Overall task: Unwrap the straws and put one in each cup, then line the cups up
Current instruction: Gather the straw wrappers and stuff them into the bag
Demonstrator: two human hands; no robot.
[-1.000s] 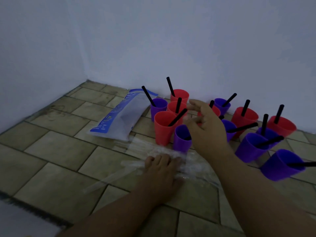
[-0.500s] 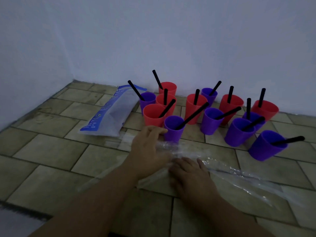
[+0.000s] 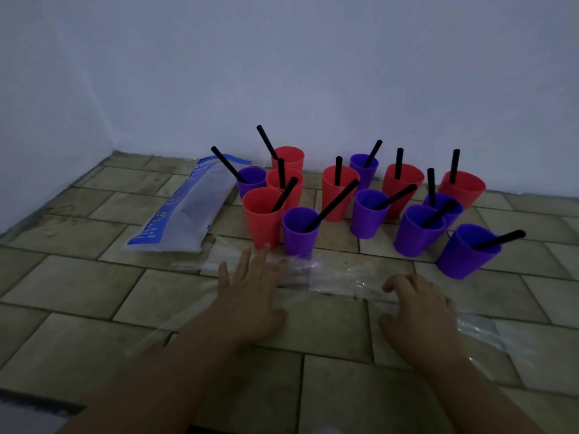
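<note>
Several red and purple cups stand clustered on the tiled floor by the wall, each with a black straw in it. The nearest are a red cup [image 3: 262, 216], a purple cup [image 3: 299, 231] and, at far right, a tilted purple cup [image 3: 466, 250]. Clear plastic wrappers [image 3: 326, 277] lie strewn in front of the cups. My left hand [image 3: 247, 296] lies flat, fingers spread, on the wrappers just before the red cup. My right hand [image 3: 419, 308] rests on the wrappers with its fingers curled, holding nothing that I can see.
A white and blue plastic bag [image 3: 188, 208] lies flat left of the cups. Bare walls meet in a corner at the back left. More clear wrapper [image 3: 488, 333] trails off to the right of my right hand.
My right hand has slid right across the wrappers, away from the left one. My left hand has flattened and spread its fingers. The view has shifted left.
</note>
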